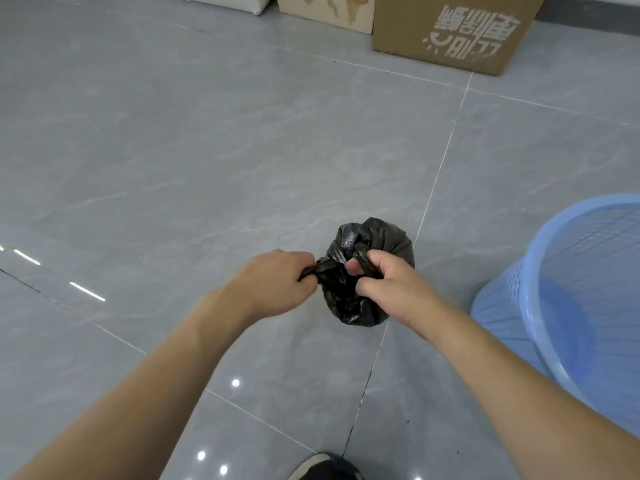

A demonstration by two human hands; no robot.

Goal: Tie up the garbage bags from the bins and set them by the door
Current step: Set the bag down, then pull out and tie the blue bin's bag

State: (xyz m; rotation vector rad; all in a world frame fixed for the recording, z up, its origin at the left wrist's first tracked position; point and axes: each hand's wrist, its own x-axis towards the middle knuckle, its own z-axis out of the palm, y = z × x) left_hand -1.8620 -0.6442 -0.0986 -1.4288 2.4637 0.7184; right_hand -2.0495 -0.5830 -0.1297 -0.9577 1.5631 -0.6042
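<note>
A small black garbage bag (375, 242) hangs bunched above the grey tiled floor, in the middle of the head view. My left hand (275, 280) pinches a twisted end of the bag's neck on its left side. My right hand (389, 285) grips the gathered plastic on the right, thumb and fingers curled into it. Both hands pull the plastic apart sideways. The lower half of the bag shows between my wrists. A light blue mesh bin (568, 306) stands to the right with no bag inside it.
A brown cardboard box (450, 32) with white print stands at the back right, a paler box (329, 10) and a white object (228, 0) beside it. My dark shoe (325, 467) shows at the bottom edge. Grey floor tiles (173, 150) stretch to the left.
</note>
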